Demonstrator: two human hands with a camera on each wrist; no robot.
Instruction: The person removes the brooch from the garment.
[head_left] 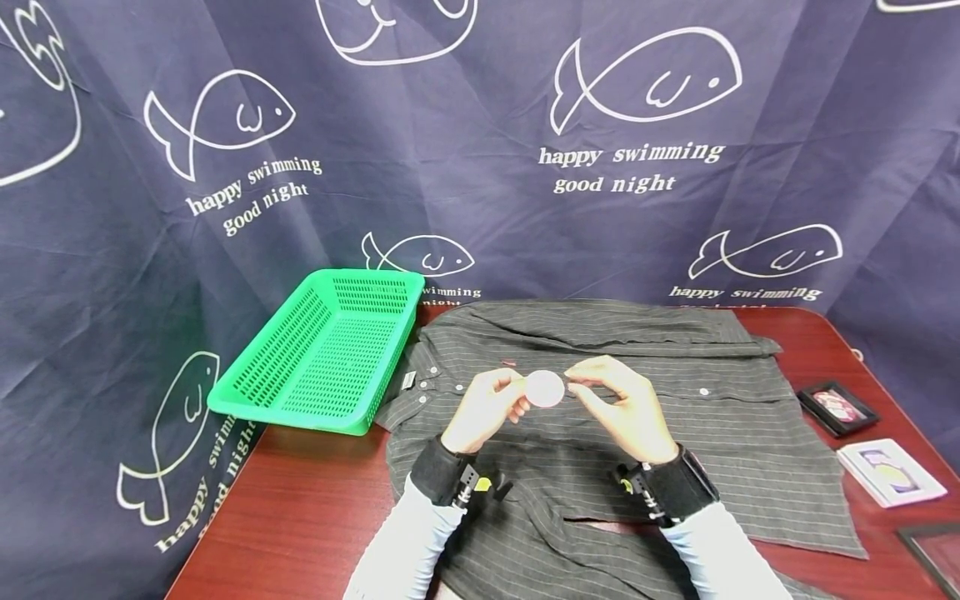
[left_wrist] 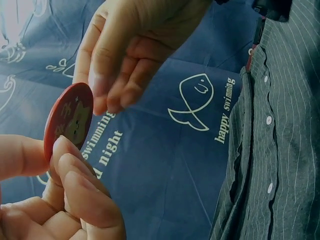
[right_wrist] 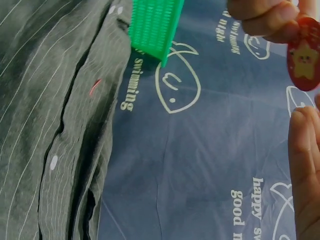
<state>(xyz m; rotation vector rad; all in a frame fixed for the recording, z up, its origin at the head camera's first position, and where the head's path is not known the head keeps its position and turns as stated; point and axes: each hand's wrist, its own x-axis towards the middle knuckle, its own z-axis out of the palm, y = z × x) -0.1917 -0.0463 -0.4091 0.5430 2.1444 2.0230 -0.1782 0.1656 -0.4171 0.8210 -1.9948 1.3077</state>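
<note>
Between thumb and fingers, my left hand (head_left: 482, 410) pinches a small round disc (head_left: 544, 389) over the dark striped shirt (head_left: 675, 467). In the head view the disc's face looks pale and washed out. Its other side is red with a yellow star figure, as the right wrist view shows on the disc (right_wrist: 304, 55). My right hand (head_left: 628, 410) is just right of the disc, thumb and fingers spread apart, fingertips close to its edge and holding nothing. In the left wrist view the right hand (left_wrist: 135, 50) appears beyond the tilted disc (left_wrist: 69, 120).
A green plastic basket (head_left: 255, 406) stands at the back left of the red-brown table (head_left: 300, 508). On the right lie a small black-framed picture (head_left: 837, 408), a white square with a printed picture (head_left: 890, 472) and a dark frame (head_left: 933, 550). A printed curtain (head_left: 480, 167) hangs behind.
</note>
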